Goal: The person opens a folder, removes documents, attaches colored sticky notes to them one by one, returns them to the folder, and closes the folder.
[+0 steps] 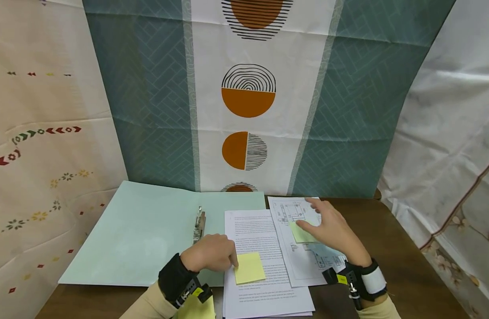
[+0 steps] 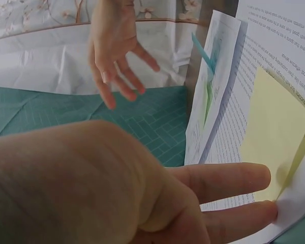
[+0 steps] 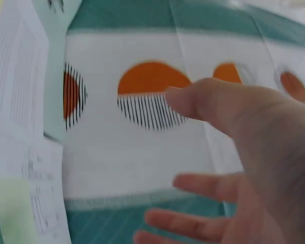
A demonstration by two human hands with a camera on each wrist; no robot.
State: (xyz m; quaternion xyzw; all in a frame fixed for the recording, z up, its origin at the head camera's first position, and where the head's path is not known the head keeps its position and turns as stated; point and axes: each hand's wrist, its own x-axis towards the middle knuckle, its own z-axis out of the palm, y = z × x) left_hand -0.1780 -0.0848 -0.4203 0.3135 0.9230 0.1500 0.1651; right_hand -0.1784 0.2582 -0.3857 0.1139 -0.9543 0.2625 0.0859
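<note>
My left hand (image 1: 212, 253) reaches over a stack of printed text sheets (image 1: 282, 288), its fingertips at the left edge of a yellow sticky note (image 1: 250, 268). In the left wrist view two fingers (image 2: 234, 178) extend fairly straight, slightly apart, at a corner of that note. Spread fingers mark my right hand (image 1: 336, 226), hovering above a sheet of line drawings (image 1: 282, 248) and holding nothing. On that sheet are a pale green sticky note (image 1: 302, 235) and a light blue one (image 1: 330, 254), partly hidden by the hand and wrist.
A pale green folder (image 1: 148, 239) lies spread out on the left, with a metal clip (image 1: 198, 226) near its fold. Below my left wrist is another yellow sticky note or pad (image 1: 198, 308). The brown table (image 1: 388, 248) extends to the right; patterned cloths (image 1: 156, 97) hang behind and beside it.
</note>
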